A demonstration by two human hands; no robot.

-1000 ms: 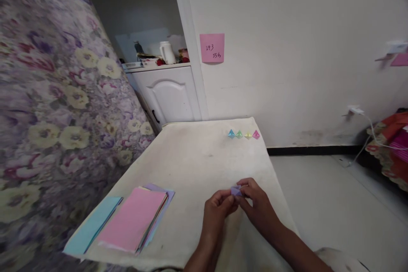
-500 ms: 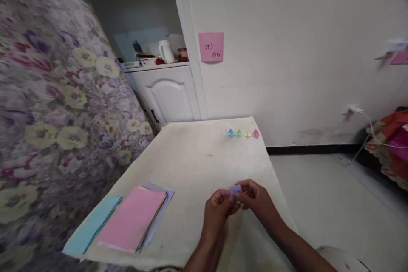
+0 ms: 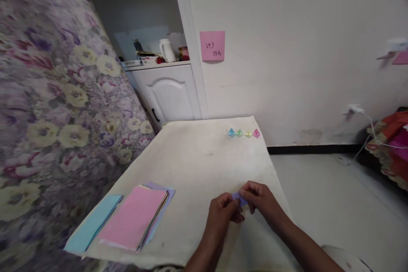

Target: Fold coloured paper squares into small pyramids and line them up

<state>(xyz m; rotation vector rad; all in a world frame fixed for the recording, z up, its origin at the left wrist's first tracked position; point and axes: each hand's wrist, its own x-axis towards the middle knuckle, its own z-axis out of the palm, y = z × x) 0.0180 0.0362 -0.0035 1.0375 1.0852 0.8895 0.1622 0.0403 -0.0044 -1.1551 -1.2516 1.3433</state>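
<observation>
A small piece of purple paper (image 3: 237,196) is pinched between my two hands, just over the near right part of the cream-covered table (image 3: 191,157). My left hand (image 3: 223,209) grips its left side, thumb on top. On the right side, my right hand (image 3: 256,195) pinches it between thumb and fingers. The fingers cover much of the paper, so its folds are hard to make out. At the far right corner of the table sit small folded paper pieces in a row: blue (image 3: 231,132), green (image 3: 239,133), yellow (image 3: 248,134) and pink (image 3: 256,133).
A stack of coloured paper with a pink sheet on top (image 3: 135,216) lies at the near left, beside a blue paper stack (image 3: 94,223). A floral curtain (image 3: 73,114) hangs along the left. Behind the table are a white cabinet (image 3: 167,93) and a wall bearing a pink note (image 3: 212,46).
Both hands have shifted slightly right and down with the purple paper. The paper now lies tilted and flatter, and my right fingers have moved over its right top edge.
</observation>
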